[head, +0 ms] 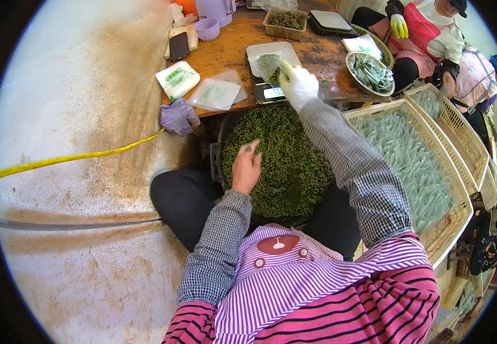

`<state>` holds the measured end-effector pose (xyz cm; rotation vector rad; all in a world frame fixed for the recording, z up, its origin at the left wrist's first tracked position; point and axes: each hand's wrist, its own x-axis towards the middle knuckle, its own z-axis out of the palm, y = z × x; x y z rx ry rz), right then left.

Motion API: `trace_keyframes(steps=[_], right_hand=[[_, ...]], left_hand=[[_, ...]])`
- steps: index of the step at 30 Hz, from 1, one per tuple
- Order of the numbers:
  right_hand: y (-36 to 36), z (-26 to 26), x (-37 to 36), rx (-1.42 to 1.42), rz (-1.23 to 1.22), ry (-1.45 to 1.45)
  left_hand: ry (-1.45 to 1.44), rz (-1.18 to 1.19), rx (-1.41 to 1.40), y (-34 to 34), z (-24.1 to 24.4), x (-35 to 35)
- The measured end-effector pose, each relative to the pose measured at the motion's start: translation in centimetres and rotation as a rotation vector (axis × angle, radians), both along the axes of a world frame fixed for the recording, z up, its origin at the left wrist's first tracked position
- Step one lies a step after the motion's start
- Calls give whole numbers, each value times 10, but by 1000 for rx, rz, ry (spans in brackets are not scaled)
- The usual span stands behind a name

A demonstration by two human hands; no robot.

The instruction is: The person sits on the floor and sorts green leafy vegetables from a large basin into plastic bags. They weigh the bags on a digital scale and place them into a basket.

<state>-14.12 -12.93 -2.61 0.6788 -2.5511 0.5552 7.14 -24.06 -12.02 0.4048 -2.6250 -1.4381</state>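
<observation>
My right hand [299, 85], in a white glove with yellowish fingertips, grips the mouth of a clear plastic bag [269, 64] partly filled with green peppercorn-like berries. That bag rests on the plate of a digital scale [292, 51], whose display is lit. Below the table edge, my bare left hand [246, 168] hovers over or touches the green berries [283, 172] heaped in a large black tub [216, 161] between my legs. Its fingers are apart, and nothing is clearly seen in them. Flat printed plastic bags [217, 92] lie on the wooden table, left of the scale.
Right of me stands a cream plastic crate [463, 206] with many filled bags. The table [242, 36] also holds a phone [179, 46], a purple cup [207, 29], a berry box [285, 20] and a packet basket [370, 74]. A co-worker [420, 38] sits beyond.
</observation>
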Motion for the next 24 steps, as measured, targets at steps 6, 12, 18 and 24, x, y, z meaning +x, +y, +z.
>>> trace_keyframes(steps=[6, 12, 18, 24], right_hand=[[5, 48, 39, -214, 120, -53], [79, -1, 122, -461, 118, -842], [99, -5, 147, -756, 73, -1077], [119, 15, 168, -57, 224, 42]], left_hand=[[632, 19, -42, -4, 91, -46], [633, -5, 306, 62, 43, -19], [459, -34, 421, 84, 22, -2], [306, 73, 479, 73, 35, 8]])
